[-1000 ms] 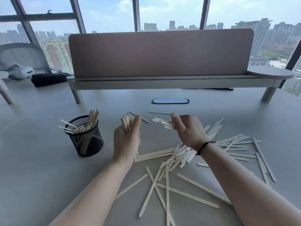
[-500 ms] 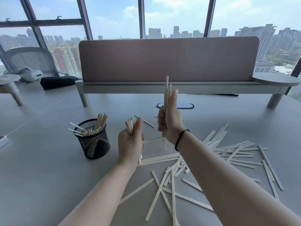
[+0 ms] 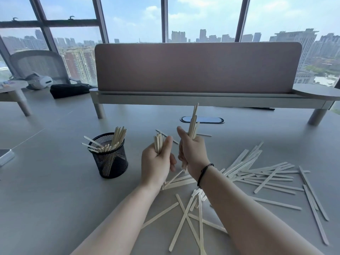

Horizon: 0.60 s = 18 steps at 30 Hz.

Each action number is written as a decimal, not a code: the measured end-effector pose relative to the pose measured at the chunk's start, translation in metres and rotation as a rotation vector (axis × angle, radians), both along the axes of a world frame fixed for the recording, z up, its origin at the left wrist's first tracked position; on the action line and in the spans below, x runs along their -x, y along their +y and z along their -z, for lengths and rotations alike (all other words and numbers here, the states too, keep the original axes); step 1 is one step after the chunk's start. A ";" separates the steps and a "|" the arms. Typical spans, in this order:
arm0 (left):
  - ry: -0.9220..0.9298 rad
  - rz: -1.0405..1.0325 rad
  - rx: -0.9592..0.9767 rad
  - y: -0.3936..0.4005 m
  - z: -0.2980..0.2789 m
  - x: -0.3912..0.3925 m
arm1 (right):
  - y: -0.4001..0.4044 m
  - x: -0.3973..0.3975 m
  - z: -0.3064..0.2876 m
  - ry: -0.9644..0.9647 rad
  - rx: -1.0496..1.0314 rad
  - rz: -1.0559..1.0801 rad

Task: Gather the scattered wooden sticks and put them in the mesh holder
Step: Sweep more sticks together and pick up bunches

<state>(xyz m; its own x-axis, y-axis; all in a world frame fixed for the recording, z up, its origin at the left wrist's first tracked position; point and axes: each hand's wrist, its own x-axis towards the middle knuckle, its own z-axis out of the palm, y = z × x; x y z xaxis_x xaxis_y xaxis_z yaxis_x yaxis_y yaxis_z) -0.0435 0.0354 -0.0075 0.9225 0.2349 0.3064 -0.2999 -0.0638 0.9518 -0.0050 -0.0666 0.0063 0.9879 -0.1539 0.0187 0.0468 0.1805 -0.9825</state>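
Now, hands: left hand (image 3: 156, 162) and right hand (image 3: 191, 151) each grip upright sticks.
Holder (image 3: 110, 155): left of both, left hand nearer.
Loose sticks (image 3: 257, 173): counter (image 3: 46, 199), right.

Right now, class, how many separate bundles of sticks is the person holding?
2. One bundle is gripped upright in the left hand; the other bundle stands taller in the right hand, close beside it.

Both forearms reach forward — left hand (image 3: 156, 162) and right hand (image 3: 191, 151) fisted upright, side by side.
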 end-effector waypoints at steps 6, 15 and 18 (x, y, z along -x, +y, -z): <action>-0.054 -0.010 -0.031 0.002 0.000 -0.001 | 0.000 0.005 -0.001 -0.021 0.046 -0.014; -0.074 -0.148 -0.038 0.010 -0.002 -0.003 | 0.000 0.006 -0.006 -0.039 0.057 -0.074; -0.035 -0.134 -0.051 0.010 -0.005 0.000 | 0.001 0.011 -0.010 0.002 -0.008 -0.070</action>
<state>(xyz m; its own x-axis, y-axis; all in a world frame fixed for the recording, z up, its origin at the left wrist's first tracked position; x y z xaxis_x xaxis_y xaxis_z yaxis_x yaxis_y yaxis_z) -0.0436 0.0451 -0.0022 0.8724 0.3389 0.3522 -0.3182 -0.1531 0.9356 -0.0156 -0.0655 0.0165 0.9963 -0.0849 0.0155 0.0316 0.1915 -0.9810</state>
